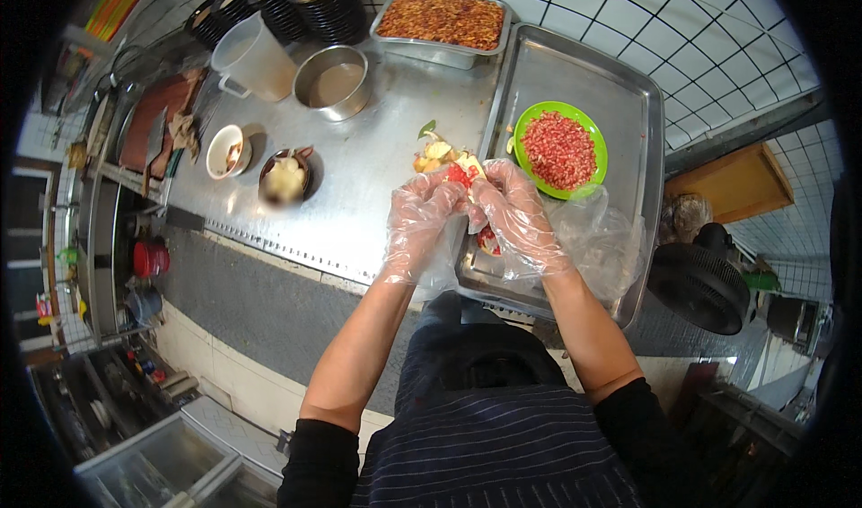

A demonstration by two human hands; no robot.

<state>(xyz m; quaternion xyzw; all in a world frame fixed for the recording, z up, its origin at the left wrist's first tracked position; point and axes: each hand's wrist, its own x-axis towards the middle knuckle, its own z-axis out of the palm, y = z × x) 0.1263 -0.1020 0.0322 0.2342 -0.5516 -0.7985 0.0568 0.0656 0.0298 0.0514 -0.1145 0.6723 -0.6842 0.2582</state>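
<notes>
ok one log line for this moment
both gloved hands shut on pomegranate piece | over steel tray edge | green plate of seeds in tray | peel scraps on counter

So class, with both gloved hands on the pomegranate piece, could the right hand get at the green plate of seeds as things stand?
Probably yes. The green plate lies in the steel tray just beyond the right hand, with nothing between them. That hand would first have to let go of the pomegranate piece.

Bare tabletop lay open left of the hands, between them and two small bowls. To the right, a green plate blocked the steel tray, whose far half stayed free. Pots and stacked black dishes crowded the back.
</notes>
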